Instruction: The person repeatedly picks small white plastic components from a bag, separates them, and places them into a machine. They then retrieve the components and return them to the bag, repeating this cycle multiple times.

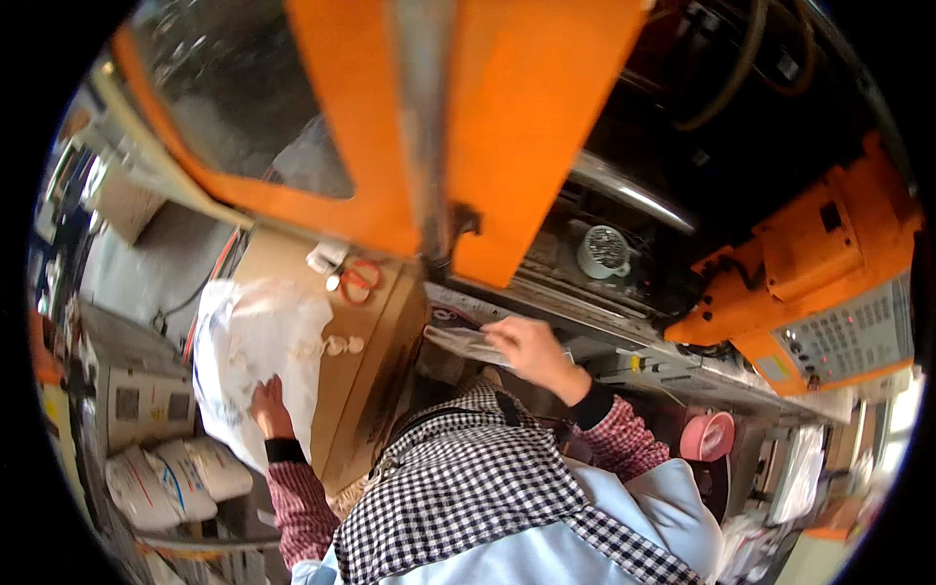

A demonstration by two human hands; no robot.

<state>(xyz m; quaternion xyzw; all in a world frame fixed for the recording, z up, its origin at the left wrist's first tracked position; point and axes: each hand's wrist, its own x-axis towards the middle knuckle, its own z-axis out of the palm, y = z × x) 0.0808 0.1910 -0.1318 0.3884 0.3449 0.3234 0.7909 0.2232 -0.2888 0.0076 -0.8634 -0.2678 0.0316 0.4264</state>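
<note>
My left hand (270, 410) rests on a white plastic bag (255, 336), fingers stretched out and partly blurred. The bag is spread over a cardboard box (375, 336). A few small pale pieces (341, 345) lie at the bag's right edge. My right hand (535, 355) is over the gap between the box and the machine, with thumb and fingers drawn together. Right at its fingertips is a translucent, plastic-like strip (460, 343); what exactly the fingers grip is too blurred to make out. Red-handled scissors (361, 281) lie on the box's far end.
An orange machine door (517, 117) stands just beyond the box. On the machine ledge sits a pale mug (604, 252) of small metallic-looking bits. A control panel (843, 336) juts out at right, above a pink round container (707, 436). Filled white sacks (175, 481) lie at left.
</note>
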